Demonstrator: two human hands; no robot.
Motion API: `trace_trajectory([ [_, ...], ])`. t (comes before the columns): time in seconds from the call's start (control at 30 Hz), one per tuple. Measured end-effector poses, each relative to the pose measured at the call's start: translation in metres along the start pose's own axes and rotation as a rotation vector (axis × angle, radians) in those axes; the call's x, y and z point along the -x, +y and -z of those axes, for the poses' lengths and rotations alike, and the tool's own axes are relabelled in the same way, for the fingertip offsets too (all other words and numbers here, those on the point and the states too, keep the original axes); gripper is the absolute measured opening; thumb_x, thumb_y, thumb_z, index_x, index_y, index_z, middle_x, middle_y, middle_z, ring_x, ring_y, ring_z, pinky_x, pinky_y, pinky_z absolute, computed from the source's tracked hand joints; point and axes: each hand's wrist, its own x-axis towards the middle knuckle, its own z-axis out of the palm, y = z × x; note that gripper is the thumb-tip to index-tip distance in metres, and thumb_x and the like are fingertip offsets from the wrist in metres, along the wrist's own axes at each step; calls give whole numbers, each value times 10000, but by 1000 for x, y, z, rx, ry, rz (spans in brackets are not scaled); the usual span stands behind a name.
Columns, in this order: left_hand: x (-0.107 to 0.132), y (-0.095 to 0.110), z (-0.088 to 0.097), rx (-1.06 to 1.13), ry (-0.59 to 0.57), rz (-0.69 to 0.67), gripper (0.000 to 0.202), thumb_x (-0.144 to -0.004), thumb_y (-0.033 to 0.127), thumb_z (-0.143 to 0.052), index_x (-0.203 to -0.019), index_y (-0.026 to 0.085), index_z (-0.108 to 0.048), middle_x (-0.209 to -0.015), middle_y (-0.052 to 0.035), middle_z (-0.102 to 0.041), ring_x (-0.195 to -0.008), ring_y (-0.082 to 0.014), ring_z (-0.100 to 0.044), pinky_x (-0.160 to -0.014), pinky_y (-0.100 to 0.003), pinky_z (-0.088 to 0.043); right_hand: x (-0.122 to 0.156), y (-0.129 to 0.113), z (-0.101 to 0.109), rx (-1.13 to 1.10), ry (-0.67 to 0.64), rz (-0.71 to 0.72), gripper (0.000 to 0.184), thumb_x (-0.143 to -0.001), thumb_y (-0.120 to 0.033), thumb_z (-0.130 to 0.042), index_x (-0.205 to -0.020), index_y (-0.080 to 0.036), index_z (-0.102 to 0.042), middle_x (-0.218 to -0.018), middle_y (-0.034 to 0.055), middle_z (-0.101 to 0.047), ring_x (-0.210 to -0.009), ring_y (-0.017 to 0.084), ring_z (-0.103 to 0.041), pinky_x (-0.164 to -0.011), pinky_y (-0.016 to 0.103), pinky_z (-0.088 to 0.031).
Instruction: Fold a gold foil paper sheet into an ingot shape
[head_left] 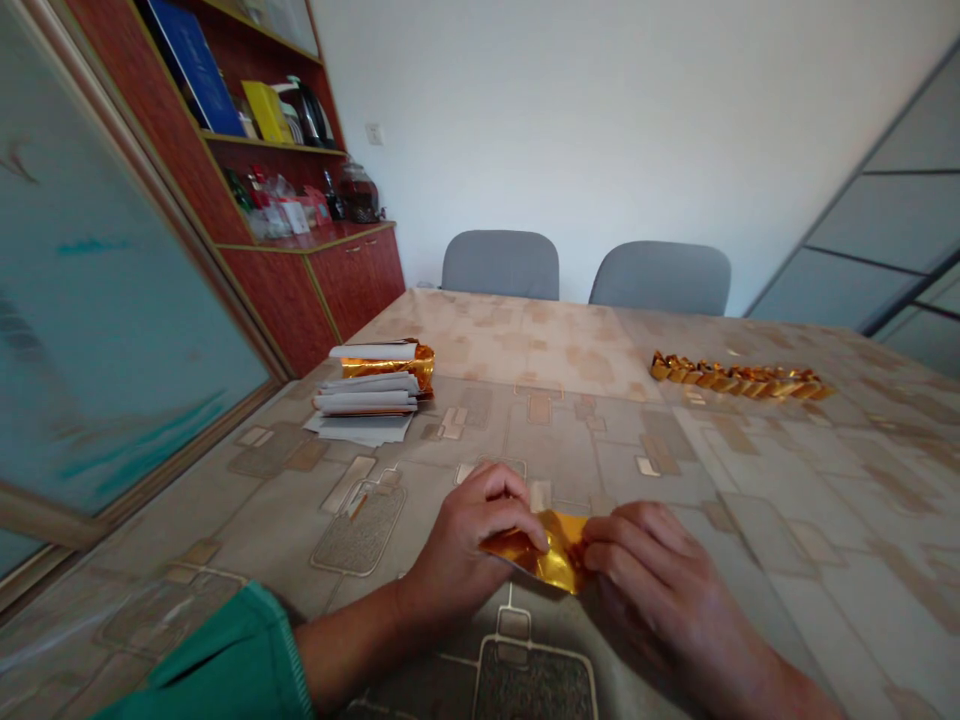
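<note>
A small sheet of gold foil paper lies partly folded on the table near the front edge. My left hand pinches its left side with curled fingers. My right hand grips its right side, fingers closed on the fold. A green sleeve covers my left forearm at the bottom left.
A stack of gold and white paper sheets sits at the left of the patterned tablecloth. A row of several folded gold pieces lies at the far right. Two grey chairs stand behind the table. A wooden cabinet stands at the left.
</note>
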Motion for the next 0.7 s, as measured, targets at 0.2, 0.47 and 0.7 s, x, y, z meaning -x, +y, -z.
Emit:
trace_trajectory([
  [0.2, 1, -13, -1, -119, -208, -84, 153, -880, 162, -660, -775, 229, -748, -829, -29, -641, -817, -181, -575, -753, -297, -399, 12, 5, -9, 78, -158, 55, 152, -1003, -141, -508, -912, -205, -611, -875, 39, -721, -757, 201, -571, -696, 339, -410],
  [0.47, 1, -12, 17, -347, -483, -154, 237, -893, 88, -557, -934, 239, -736, -981, -34, -705, -897, -208, -571, -816, -349, -386, 8, 5, -10, 72, -365, -21, 243, -936, -107, -530, -1107, -216, -664, -892, 41, -675, -818, 243, -567, -751, 388, -388],
  [0.7, 16, 9, 24, -573, -553, -137, 286, -804, 68, -545, -1027, 187, -677, -945, -61, -667, -848, -234, -541, -759, -370, -385, 3, 7, -8, -64, -388, -101, 147, -997, -230, -555, -1021, -220, -700, -900, 42, -659, -837, 236, -557, -764, 384, -401],
])
